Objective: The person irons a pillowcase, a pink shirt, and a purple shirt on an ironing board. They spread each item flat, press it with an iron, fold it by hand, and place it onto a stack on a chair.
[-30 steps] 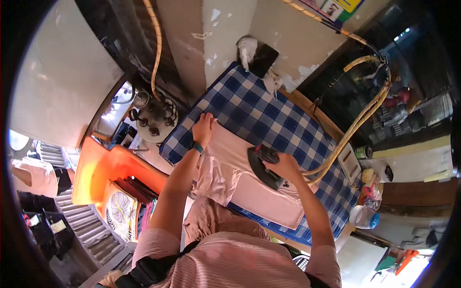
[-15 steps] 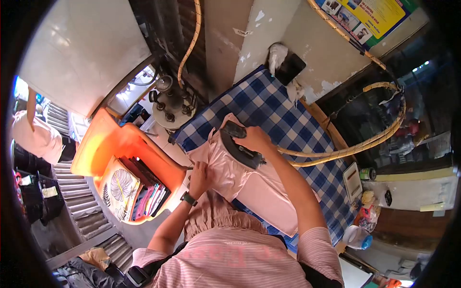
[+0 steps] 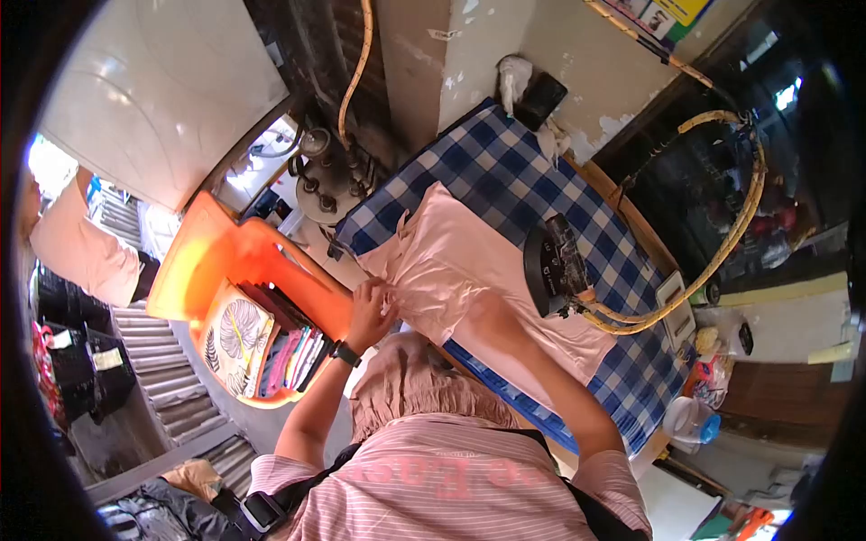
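A pale pink garment (image 3: 469,239) lies spread over the blue-and-white checked cloth (image 3: 492,135) on the ironing table, its near left part creased. At its left edge, my left hand (image 3: 368,314) is closed with the fingers gathering the fabric. My right hand (image 3: 476,311) is over the garment's creased middle, smeared and blending with the pink cloth, so its fingers cannot be made out. Apart from both hands, a black steam iron (image 3: 547,269) rests at the garment's right side, with a hose attached at its near end.
An orange chair (image 3: 307,311) at left holds a stack of folded clothes (image 3: 271,347). Behind it stands a metal boiler with valves (image 3: 329,185). The yellowish steam hose (image 3: 753,216) loops at right. Another person (image 3: 86,243) is at far left.
My right hand has let go of the iron, which now rests farther right, and has moved down-left over the garment. My left hand stays at the garment's left edge.
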A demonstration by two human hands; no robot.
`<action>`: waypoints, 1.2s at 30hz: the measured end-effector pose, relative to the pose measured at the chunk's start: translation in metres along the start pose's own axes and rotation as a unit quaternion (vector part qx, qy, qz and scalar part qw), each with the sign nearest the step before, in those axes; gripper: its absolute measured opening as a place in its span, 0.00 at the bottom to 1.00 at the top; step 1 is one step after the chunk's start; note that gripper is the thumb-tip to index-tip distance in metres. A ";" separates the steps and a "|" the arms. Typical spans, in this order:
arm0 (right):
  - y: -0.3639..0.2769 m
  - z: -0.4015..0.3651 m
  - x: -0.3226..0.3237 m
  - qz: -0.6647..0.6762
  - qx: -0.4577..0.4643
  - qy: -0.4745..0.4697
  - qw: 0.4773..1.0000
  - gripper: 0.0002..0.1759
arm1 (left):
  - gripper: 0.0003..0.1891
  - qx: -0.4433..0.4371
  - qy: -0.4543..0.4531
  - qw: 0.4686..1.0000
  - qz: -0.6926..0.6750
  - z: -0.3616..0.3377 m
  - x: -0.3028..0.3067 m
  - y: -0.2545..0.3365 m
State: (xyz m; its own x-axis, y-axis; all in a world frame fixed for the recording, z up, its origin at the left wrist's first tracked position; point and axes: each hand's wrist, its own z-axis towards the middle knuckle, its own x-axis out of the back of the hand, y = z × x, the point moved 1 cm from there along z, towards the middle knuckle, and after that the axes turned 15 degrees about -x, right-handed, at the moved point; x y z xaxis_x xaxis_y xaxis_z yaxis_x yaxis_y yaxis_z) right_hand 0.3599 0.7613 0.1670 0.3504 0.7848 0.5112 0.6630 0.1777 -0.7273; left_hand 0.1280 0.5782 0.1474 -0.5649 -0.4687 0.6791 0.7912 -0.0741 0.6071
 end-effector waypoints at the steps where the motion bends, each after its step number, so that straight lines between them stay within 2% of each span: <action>1: -0.015 -0.012 -0.015 -0.185 0.214 0.029 0.959 0.18 | 0.19 -0.048 -0.008 0.999 0.018 0.015 -0.001 0.000; 2: -0.026 -0.024 -0.025 -0.360 0.407 0.054 0.838 0.19 | 0.16 -0.099 0.004 0.995 0.012 0.039 0.001 0.008; 3: -0.025 -0.025 -0.032 -0.360 0.407 0.059 0.837 0.19 | 0.16 -0.103 0.004 0.995 0.012 0.057 -0.004 0.007; 5: -0.020 -0.018 -0.042 -0.310 0.354 0.044 0.881 0.22 | 0.13 -0.145 0.014 0.986 -0.082 0.086 -0.015 0.006; 6: -0.024 -0.019 -0.037 -0.296 0.383 0.088 0.871 0.16 | 0.13 -0.153 0.015 0.985 -0.082 0.099 -0.019 0.013; 7: -0.027 -0.015 -0.035 -0.299 0.382 0.095 0.869 0.16 | 0.13 -0.077 -0.004 0.985 -0.153 0.112 -0.024 0.020; 8: -0.030 -0.010 -0.032 -0.180 0.345 0.066 0.919 0.12 | 0.15 -0.001 -0.026 0.974 -0.224 0.124 -0.025 0.023; 9: -0.031 -0.006 -0.032 -0.055 0.300 0.036 0.952 0.09 | 0.15 -0.007 -0.029 0.974 -0.226 0.134 -0.024 0.015; 10: -0.034 0.000 -0.030 -0.055 0.296 0.043 0.953 0.09 | 0.18 0.149 -0.072 0.895 -0.414 0.143 -0.027 -0.002; 11: -0.034 0.013 -0.022 0.049 0.130 0.101 0.985 0.08 | 0.21 0.299 -0.113 0.755 -0.572 0.148 -0.030 -0.017; 12: -0.033 0.026 -0.014 0.152 -0.040 0.156 0.975 0.10 | 0.21 0.297 -0.120 0.753 -0.574 0.151 -0.028 -0.032; 14: -0.027 0.062 0.006 0.181 -0.079 0.263 0.944 0.12 | 0.24 0.398 -0.269 0.764 -0.431 0.157 -0.023 -0.064; 15: -0.009 0.082 -0.005 0.186 -0.082 0.273 0.940 0.12 | 0.24 0.391 -0.279 0.765 -0.429 0.156 -0.028 -0.077; 16: 0.013 0.105 -0.020 0.174 -0.043 0.365 0.914 0.13 | 0.24 0.232 -0.295 0.856 -0.355 0.149 -0.037 -0.088; 17: 0.025 0.116 -0.030 0.158 -0.007 0.452 0.878 0.16 | 0.25 0.063 -0.300 0.912 -0.271 0.140 -0.046 -0.094; 18: 0.003 0.098 -0.016 0.177 -0.121 0.312 0.925 0.20 | 0.20 -0.014 -0.250 0.956 -0.153 0.131 -0.052 -0.096; 19: -0.002 0.093 -0.016 0.183 -0.129 0.320 0.920 0.20 | 0.20 -0.022 -0.260 0.953 -0.156 0.126 -0.052 -0.089; 21: -0.009 0.090 -0.021 0.011 -0.119 0.442 0.889 0.21 | 0.16 0.099 -0.100 0.951 -0.276 0.122 -0.049 -0.075; 22: -0.009 0.089 -0.023 -0.078 -0.186 0.411 0.889 0.22 | 0.15 0.090 -0.104 0.968 -0.209 0.122 -0.049 -0.079; 23: -0.008 0.086 -0.022 -0.076 -0.197 0.417 0.884 0.22 | 0.15 0.083 -0.114 0.966 -0.215 0.122 -0.053 -0.076; 25: -0.008 0.080 -0.021 -0.293 -0.118 0.452 0.834 0.24 | 0.17 -0.014 0.008 0.992 -0.126 0.124 -0.057 -0.067; 26: -0.004 0.079 -0.013 -0.310 -0.081 0.473 0.821 0.25 | 0.15 0.033 -0.036 0.992 -0.114 0.124 -0.057 -0.068; 28: -0.017 0.055 0.031 -0.358 -0.022 0.565 0.743 0.28 | 0.15 0.050 -0.059 0.986 -0.148 0.131 -0.032 -0.043; 29: -0.029 0.038 0.062 -0.378 -0.032 0.586 0.716 0.31 | 0.14 0.066 -0.072 0.979 -0.179 0.133 -0.026 -0.037; 30: -0.050 0.024 0.092 -0.366 -0.094 0.584 0.718 0.32 | 0.14 0.066 -0.078 0.978 -0.181 0.129 -0.025 -0.040; 31: -0.053 0.015 0.119 -0.334 -0.145 0.544 0.756 0.33 | 0.15 -0.018 -0.091 0.985 -0.145 0.122 -0.023 -0.043; 32: -0.032 0.015 0.141 -0.311 -0.161 0.477 0.806 0.29 | 0.16 -0.102 -0.101 0.984 -0.108 0.115 -0.021 -0.045; 33: -0.025 0.013 0.156 -0.312 -0.160 0.478 0.805 0.29 | 0.16 -0.102 -0.101 0.984 -0.109 0.110 -0.022 -0.047; 34: -0.020 0.014 0.167 -0.211 -0.196 0.384 0.877 0.28 | 0.15 -0.059 -0.088 0.983 -0.149 0.106 -0.024 -0.050; 35: -0.015 0.013 0.173 -0.106 -0.225 0.280 0.927 0.27 | 0.14 -0.015 -0.075 0.979 -0.187 0.101 -0.024 -0.054; 36: 0.009 0.025 0.171 -0.134 -0.138 0.340 0.921 0.28 | 0.14 -0.011 -0.070 0.980 -0.187 0.098 -0.023 -0.056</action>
State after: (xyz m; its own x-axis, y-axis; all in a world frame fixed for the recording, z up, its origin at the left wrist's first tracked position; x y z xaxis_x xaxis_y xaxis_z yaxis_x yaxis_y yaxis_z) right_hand 0.4091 0.9121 0.2366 0.4212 0.1648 0.8919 0.8956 0.0798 -0.4377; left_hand 0.0737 0.6797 0.1377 -0.8416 -0.2804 0.4616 0.5268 -0.2380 0.8160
